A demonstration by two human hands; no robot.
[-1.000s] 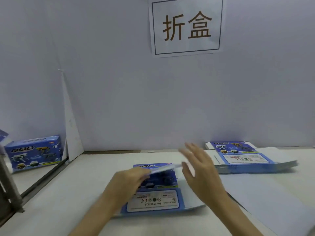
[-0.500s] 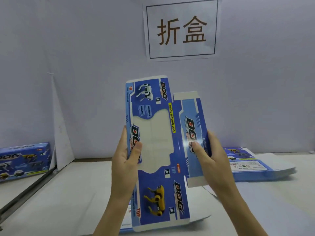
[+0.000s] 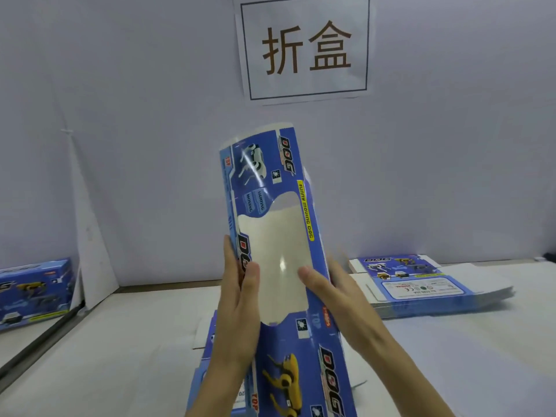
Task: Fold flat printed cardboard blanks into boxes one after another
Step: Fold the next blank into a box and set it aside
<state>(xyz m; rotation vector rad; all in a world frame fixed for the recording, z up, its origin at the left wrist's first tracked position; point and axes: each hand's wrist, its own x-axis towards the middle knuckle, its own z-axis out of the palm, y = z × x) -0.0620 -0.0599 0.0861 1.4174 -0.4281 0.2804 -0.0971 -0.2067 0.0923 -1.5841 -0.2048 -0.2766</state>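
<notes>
The white tabletop [image 3: 135,341] runs back to a pale grey-blue wall [image 3: 150,115], where a paper sign [image 3: 307,46] with two dark characters is stuck. A white panel [image 3: 90,236] leans in the left corner, and past it sits a made-up blue box [image 3: 33,290]. On my right, a stack of flat blanks [image 3: 421,284] lies on the tabletop.

I hold one cardboard blank [image 3: 270,191] in the air before me, above another blank [image 3: 207,350] lying flat. Its long axis stands nearly upright, with the top end tipped slightly left and pointing toward the sign. The printed face is toward me and bowed across its width. My left grip [image 3: 237,311] pinches the left edge with the thumb on the front. My right grip [image 3: 340,296] pinches the right edge with the thumb on the pale window.
</notes>
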